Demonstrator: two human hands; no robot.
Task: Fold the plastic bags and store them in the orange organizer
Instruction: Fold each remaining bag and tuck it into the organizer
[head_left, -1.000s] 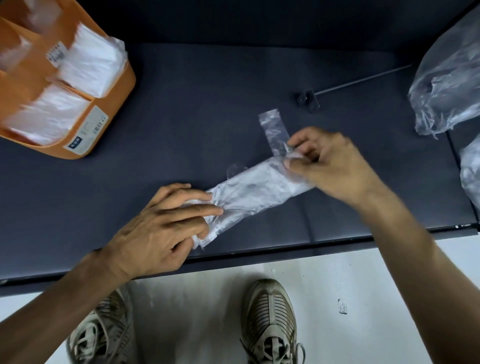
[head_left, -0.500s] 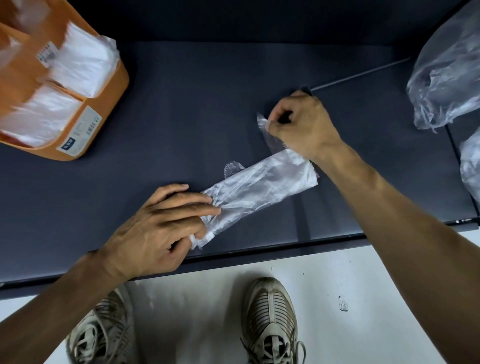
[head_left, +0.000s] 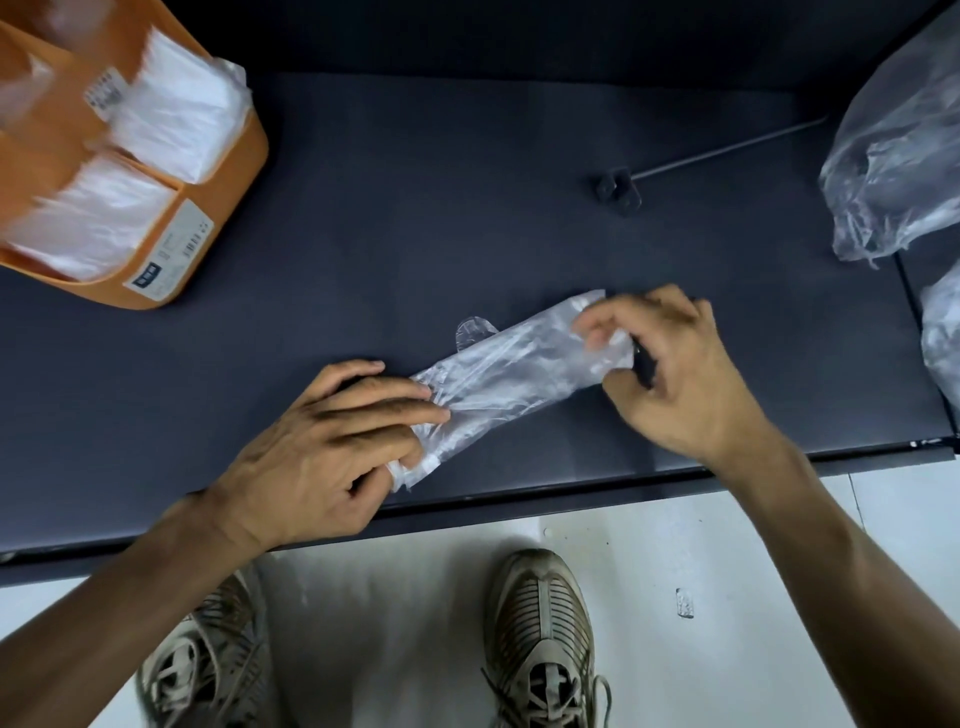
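Observation:
A clear plastic bag (head_left: 511, 371), folded into a long narrow strip, lies slanted on the dark table (head_left: 467, 208) near its front edge. My left hand (head_left: 332, 447) presses the strip's near end with straight fingers while its thumb curls under the plastic. My right hand (head_left: 670, 364) pinches the far end, folding it over. The orange organizer (head_left: 208, 218) stands at the back left, its compartments holding folded white bags (head_left: 176, 111).
Crumpled clear bags (head_left: 904, 150) are piled at the right edge, with another (head_left: 943, 332) below them. A thin metal rod with a small dark bracket (head_left: 618, 189) lies at the back right. My shoes stand on the pale floor below the table's front edge.
My right hand came back from the strip's raised tail further up the table and now holds the far end folded down onto the strip. My left hand stayed in place.

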